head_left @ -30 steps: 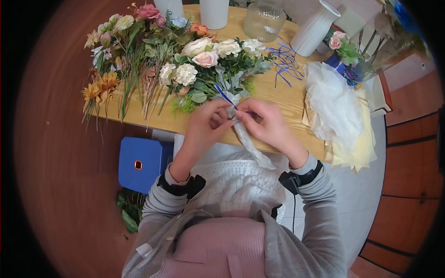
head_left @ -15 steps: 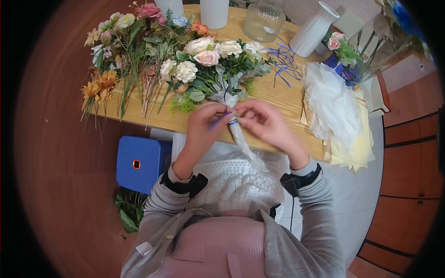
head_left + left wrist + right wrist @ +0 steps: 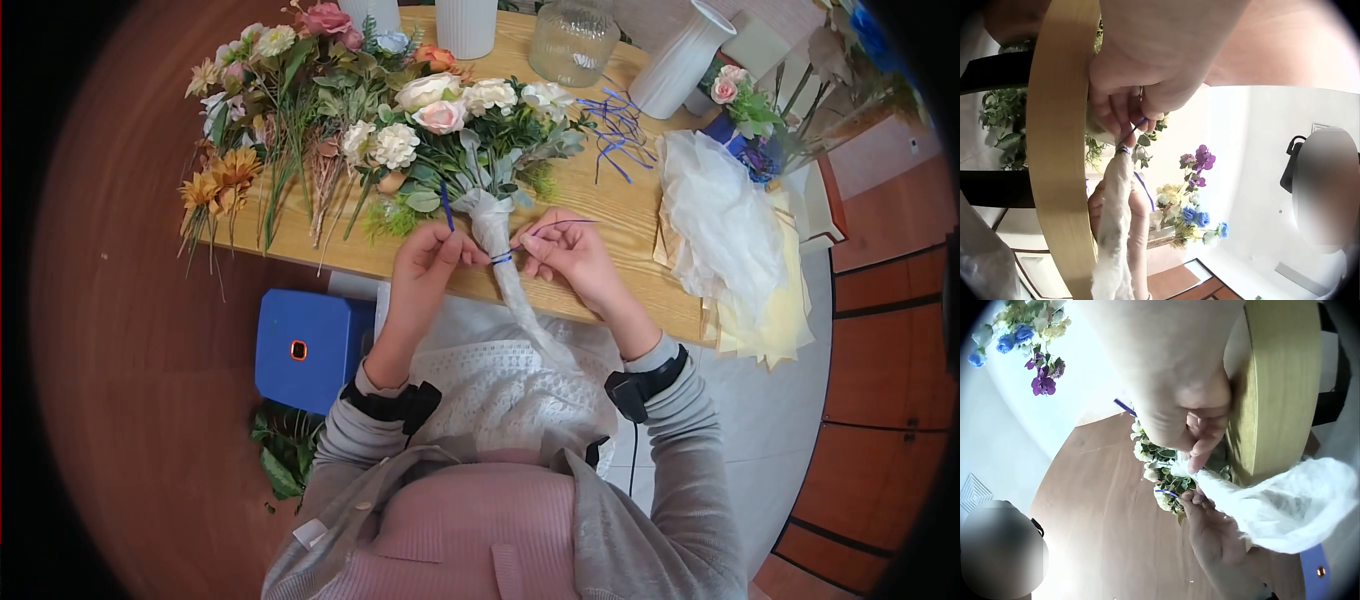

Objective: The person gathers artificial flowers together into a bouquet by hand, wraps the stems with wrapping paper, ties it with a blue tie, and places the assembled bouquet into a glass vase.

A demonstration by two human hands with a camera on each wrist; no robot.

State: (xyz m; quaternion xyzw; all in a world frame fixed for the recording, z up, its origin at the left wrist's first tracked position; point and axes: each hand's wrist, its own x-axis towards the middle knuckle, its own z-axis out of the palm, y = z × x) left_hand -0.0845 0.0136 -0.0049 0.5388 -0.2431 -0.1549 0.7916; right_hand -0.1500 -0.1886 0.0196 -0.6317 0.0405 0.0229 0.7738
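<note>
A bouquet [image 3: 470, 140] of cream and pink flowers lies over the table's front edge, its stems bound in a white wrap [image 3: 513, 295]. Around the wrap runs a blue ribbon [image 3: 501, 258]. My left hand [image 3: 425, 270] pinches one ribbon end, left of the wrap. On the other side my right hand [image 3: 575, 260] pinches the other end between thumb and fingers. In the left wrist view the ribbon [image 3: 1139, 124] stretches from the left hand's fingertips to the wrap [image 3: 1115, 219]. The right wrist view shows both hands beside the wrap [image 3: 1219, 490].
Loose flowers [image 3: 235, 175] cover the table's left. Blue ribbon strips [image 3: 620, 135], a glass vase [image 3: 572, 45] and a white vase [image 3: 680, 60] are behind. White and yellow sheets [image 3: 720, 220] lie right. A blue box [image 3: 305, 350] stands below the front edge.
The hands have moved apart to either side of the wrap, drawing the ribbon ends outward. The ribbon around the wrap, partly hidden by fingers before, is now in plain sight.
</note>
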